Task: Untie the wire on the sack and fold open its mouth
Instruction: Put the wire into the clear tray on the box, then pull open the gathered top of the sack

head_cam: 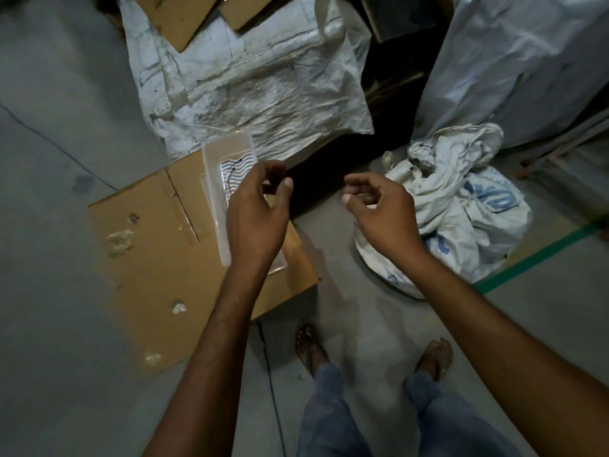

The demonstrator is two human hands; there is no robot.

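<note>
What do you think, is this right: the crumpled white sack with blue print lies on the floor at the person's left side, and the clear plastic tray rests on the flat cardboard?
Not quite. The head view shows the sack on the floor at the person's right side, beyond the right hand. The clear plastic tray does rest on the flat cardboard.

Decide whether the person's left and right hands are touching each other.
Apart. The head view shows open space between the thumb of the left hand, which pinches the wire, and fingertips of the right hand.
</note>
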